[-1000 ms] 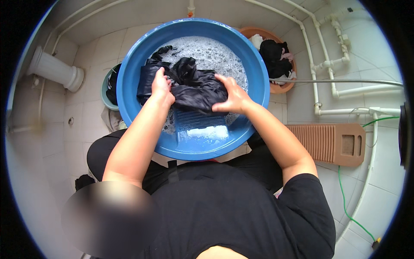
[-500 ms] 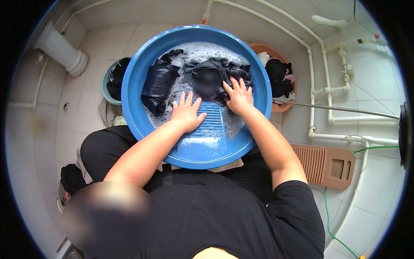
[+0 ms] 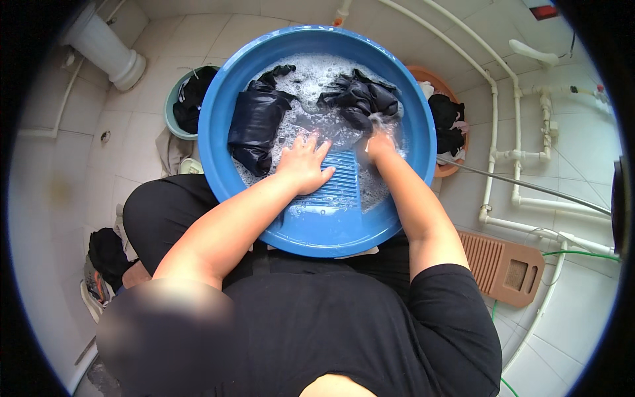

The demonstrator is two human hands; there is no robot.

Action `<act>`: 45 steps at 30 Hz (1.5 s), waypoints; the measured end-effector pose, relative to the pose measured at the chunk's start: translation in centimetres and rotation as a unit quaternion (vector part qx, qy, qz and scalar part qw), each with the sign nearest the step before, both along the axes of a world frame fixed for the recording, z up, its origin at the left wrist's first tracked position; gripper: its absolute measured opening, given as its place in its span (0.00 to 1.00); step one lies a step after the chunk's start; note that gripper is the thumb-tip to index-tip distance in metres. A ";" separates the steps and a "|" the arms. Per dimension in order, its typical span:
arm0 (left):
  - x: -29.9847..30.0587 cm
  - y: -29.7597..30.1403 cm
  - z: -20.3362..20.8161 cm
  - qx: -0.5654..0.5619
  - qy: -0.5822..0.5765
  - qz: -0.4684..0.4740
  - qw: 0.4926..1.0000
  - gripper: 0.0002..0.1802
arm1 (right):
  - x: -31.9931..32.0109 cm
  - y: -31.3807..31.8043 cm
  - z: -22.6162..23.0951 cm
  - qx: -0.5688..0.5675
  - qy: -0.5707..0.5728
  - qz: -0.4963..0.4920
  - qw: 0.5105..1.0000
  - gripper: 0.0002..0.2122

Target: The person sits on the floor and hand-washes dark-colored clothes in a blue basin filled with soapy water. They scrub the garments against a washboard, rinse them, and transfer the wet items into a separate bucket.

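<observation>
Evidently, your left grip (image 3: 304,165) lies spread, released, on the ridged blue washboard (image 3: 342,182); your half-submerged right grip (image 3: 380,147) cannot be judged. Beside it, in the round blue plastic basin (image 3: 213,132), the crumpled black cloth (image 3: 365,94) is probably heavy, limp, slippery: grasp thick folds.
</observation>
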State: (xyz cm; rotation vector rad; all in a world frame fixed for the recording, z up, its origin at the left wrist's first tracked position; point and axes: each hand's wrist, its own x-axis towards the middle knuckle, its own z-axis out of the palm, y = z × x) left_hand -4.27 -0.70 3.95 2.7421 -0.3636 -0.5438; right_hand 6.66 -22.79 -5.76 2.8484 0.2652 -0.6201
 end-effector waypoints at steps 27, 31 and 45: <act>-0.5 1.4 -0.7 -0.015 0.002 0.002 1.000 0.35 | -1.2 2.6 32.0 0.768 -0.153 -0.120 0.611 0.21; -0.3 1.3 -0.6 -0.025 0.004 0.000 1.000 0.35 | 0.8 0.9 24.8 0.635 -0.139 -0.145 0.746 0.36; 0.0 0.7 -0.7 -0.023 -0.008 -0.004 1.000 0.36 | -0.7 0.2 -1.1 0.031 -0.142 0.089 0.985 0.26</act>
